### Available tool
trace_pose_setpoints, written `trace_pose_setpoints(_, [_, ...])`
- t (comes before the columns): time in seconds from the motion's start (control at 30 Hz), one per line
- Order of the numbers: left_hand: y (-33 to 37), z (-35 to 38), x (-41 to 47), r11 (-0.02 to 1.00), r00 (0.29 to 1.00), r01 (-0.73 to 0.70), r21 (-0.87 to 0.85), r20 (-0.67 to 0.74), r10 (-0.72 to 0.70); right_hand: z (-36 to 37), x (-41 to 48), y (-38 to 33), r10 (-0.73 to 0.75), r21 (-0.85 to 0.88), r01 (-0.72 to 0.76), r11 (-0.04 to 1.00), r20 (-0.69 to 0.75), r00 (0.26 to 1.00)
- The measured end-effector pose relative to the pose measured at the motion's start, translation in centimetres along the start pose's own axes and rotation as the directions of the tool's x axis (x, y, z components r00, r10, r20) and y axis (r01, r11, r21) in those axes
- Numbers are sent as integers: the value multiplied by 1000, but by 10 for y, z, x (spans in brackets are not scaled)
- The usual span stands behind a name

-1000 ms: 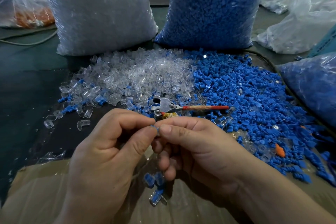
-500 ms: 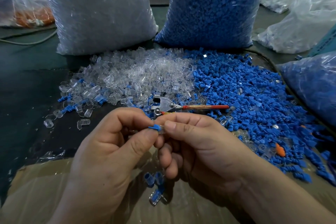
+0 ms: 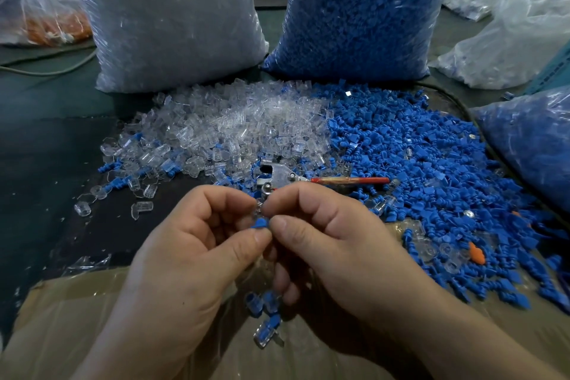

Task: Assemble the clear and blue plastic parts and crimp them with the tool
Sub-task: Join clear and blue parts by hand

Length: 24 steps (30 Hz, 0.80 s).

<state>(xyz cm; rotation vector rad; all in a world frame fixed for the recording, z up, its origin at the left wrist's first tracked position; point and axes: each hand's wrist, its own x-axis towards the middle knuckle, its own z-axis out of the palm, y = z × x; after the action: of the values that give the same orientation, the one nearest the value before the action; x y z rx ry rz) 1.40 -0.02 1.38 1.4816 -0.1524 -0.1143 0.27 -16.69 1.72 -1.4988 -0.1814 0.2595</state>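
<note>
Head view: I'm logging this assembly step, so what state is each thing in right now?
Left hand: pinches the blue part.
Right hand: pinches the clear part.
Blue part: held against the clear part, uncrimped.
Crimping tool: lying unheld among loose parts.
Clear-parts bag: upright, full.
Blue-parts bag: upright, full.
Joined pieces: lying on the cardboard under the hands.

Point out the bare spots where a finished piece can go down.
Mostly bare: the dark mat left of the clear pile, and the brown sheet left of the left hand. Crowded: ahead and right, where the blue pile and the crimp tool lie.
</note>
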Motion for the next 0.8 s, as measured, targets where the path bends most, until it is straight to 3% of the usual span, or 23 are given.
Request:
trace_pose_setpoints(0.03, [0,0,0,1000,1000,-2,21,-14,2,-1,-2,0,-63,-153,56,987,-36,997])
trace_pose_setpoints(0.1, [1,0,-2,992,999,-19,123,-23,22,-4,-4,1,-260,-515,193,835,-59,964])
trace_pose_setpoints(0.17, [2,2,-2,979,998,-35,201,-44,45,-3,-3,1,-386,-683,263,682,-31,922])
trace_pose_setpoints(0.27, [4,3,-4,968,996,-67,242,-37,78,-1,-2,0,-486,-742,329,584,5,874])
trace_pose_setpoints(0.5, [4,4,-3,935,995,-16,354,-85,49,0,-3,-6,-447,-803,343,487,108,888])
trace_pose_setpoints(0.6, [1,2,-1,926,992,0,377,-120,49,-2,-3,-10,-460,-864,363,349,179,870])
trace_pose_setpoints(0.63, [0,2,-1,937,991,7,349,-129,41,-6,-2,-11,-470,-900,331,283,171,866])
trace_pose_setpoints(0.7, [-1,1,1,971,988,25,237,-152,12,-19,1,-12,-426,-976,129,175,43,904])
trace_pose_setpoints(0.8, [-3,-2,4,996,988,66,57,-142,-57,-40,5,-13,-185,-984,-156,85,-169,968])
